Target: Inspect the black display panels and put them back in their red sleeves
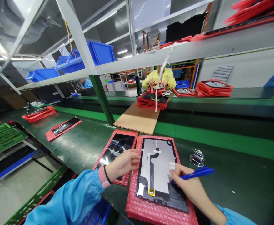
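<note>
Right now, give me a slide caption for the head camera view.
Left hand at the edge of a silver-backed rectangular display panel on red bubble wrap, right hand gripping a blue pen.

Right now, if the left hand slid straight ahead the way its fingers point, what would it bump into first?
The left hand would most likely meet the edge of the tablet display panel first, which lies on a red bubble-wrap pouch. The fingertips look almost at that edge, though depth is hard to judge here.
</note>
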A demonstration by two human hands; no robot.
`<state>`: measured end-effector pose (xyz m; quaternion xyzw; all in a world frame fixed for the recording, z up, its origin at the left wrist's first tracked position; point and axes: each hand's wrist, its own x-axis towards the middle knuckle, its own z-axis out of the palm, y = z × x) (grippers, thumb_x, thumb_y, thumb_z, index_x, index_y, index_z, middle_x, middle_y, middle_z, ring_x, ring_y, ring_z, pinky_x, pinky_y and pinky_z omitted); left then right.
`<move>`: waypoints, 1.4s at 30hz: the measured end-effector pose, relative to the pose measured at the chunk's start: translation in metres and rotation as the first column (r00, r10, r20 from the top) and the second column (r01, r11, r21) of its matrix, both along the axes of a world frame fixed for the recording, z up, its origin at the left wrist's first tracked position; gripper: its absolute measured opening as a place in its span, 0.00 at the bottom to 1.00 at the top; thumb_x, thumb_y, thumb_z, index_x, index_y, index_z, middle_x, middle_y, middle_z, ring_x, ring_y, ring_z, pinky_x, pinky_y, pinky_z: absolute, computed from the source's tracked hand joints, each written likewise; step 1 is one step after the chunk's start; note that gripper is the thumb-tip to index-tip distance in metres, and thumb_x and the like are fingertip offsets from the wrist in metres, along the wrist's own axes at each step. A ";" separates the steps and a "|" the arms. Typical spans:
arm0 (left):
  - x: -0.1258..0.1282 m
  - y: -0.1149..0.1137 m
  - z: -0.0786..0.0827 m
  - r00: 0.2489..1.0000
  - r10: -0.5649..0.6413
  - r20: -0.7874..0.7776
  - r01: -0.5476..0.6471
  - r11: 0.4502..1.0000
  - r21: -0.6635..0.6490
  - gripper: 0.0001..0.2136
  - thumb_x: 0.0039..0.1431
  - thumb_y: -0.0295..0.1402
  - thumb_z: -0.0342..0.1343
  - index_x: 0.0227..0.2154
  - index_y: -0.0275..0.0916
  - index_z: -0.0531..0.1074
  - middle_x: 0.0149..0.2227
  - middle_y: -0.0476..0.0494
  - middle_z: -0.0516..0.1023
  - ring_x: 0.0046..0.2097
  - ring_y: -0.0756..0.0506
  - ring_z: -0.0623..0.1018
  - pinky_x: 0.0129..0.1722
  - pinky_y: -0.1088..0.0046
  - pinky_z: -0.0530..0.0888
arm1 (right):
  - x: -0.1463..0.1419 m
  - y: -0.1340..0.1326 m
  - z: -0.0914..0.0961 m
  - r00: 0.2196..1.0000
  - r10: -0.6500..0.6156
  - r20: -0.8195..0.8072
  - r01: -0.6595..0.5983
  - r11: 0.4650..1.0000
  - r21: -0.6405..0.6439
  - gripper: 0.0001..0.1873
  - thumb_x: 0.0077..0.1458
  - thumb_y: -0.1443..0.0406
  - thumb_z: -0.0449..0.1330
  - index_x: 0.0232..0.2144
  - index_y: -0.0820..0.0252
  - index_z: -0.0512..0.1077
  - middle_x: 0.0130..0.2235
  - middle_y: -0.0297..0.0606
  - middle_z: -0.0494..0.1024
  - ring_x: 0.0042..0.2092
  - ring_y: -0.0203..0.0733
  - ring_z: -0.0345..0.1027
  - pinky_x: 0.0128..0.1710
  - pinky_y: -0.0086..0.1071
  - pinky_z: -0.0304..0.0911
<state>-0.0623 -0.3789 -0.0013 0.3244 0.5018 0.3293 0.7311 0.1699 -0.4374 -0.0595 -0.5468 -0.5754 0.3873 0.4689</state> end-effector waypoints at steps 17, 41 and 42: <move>0.053 0.017 -0.001 0.998 -0.032 0.060 0.011 0.944 0.329 0.26 0.33 0.19 0.62 0.42 0.37 0.72 0.38 0.43 0.80 0.36 0.43 0.79 0.35 0.70 0.72 | 0.024 0.006 0.020 0.936 -0.019 -0.352 0.009 1.000 -0.029 0.23 0.50 0.46 0.60 0.23 0.61 0.70 0.14 0.30 0.66 0.16 0.30 0.52 0.17 0.26 0.45; 0.063 0.012 0.051 0.886 0.461 -0.050 0.091 -0.068 0.994 0.05 0.54 0.27 0.59 0.30 0.39 0.80 0.24 0.49 0.81 0.23 0.48 0.78 0.24 0.76 0.74 | 0.029 0.022 0.112 0.712 0.064 -0.699 0.111 0.973 0.202 0.16 0.53 0.59 0.63 0.44 0.55 0.72 0.42 0.43 0.81 0.37 0.44 0.77 0.33 0.33 0.73; 0.064 0.015 0.050 0.899 0.434 -0.064 0.158 -0.183 0.970 0.08 0.55 0.25 0.58 0.35 0.40 0.80 0.27 0.47 0.82 0.26 0.47 0.80 0.26 0.75 0.76 | 0.030 0.022 0.112 0.671 0.123 -0.731 -0.002 0.987 0.164 0.19 0.52 0.57 0.64 0.47 0.53 0.72 0.47 0.43 0.79 0.43 0.48 0.76 0.36 0.37 0.73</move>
